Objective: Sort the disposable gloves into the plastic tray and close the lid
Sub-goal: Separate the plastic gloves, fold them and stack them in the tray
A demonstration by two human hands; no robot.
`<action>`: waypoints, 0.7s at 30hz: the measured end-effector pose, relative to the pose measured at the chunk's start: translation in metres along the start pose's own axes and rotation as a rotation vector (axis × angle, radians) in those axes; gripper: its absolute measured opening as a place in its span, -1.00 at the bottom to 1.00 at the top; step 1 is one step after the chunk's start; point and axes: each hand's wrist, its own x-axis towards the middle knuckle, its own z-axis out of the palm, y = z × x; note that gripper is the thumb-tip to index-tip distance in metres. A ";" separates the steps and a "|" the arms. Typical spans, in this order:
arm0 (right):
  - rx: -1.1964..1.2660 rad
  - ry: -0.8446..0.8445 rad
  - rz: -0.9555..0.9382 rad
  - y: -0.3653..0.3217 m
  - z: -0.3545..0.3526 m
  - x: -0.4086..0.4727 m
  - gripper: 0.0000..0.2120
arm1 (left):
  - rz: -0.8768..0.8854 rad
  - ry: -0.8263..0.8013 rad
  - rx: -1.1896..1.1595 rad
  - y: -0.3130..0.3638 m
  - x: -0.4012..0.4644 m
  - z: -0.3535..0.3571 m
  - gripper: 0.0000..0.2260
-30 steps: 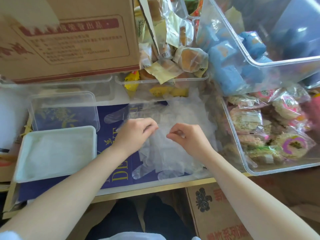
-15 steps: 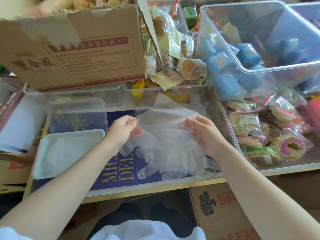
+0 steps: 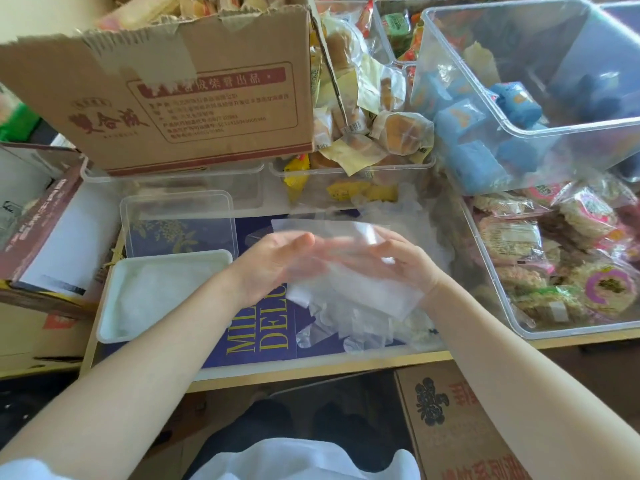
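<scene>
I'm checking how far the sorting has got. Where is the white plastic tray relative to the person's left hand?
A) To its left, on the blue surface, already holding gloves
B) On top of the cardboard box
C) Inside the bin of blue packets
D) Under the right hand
A: the white plastic tray lies left of the left hand, lid off, with translucent gloves in it.
</scene>
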 end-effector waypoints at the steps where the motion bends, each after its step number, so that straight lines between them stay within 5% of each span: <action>1: 0.012 0.102 0.007 0.004 -0.002 -0.001 -0.49 | -0.020 0.120 -0.035 -0.002 0.000 0.000 -0.73; 3: -0.019 0.333 0.020 0.015 -0.003 -0.002 -0.78 | -0.053 0.359 0.013 -0.009 0.002 -0.004 -0.90; 6: -0.407 0.593 0.135 0.039 -0.009 0.007 -0.92 | -0.040 0.522 0.126 -0.011 0.003 -0.014 -0.84; 12: -1.267 0.642 0.538 0.094 -0.051 0.005 -0.50 | -0.013 0.667 0.238 -0.007 0.008 -0.027 -0.77; 17: -1.407 0.649 0.600 0.111 -0.054 0.009 -0.47 | -0.035 0.682 0.291 -0.008 0.009 -0.026 -0.75; 21: -1.027 0.898 0.477 0.102 -0.052 0.016 -0.42 | -0.037 0.670 0.287 -0.006 0.009 -0.026 -0.76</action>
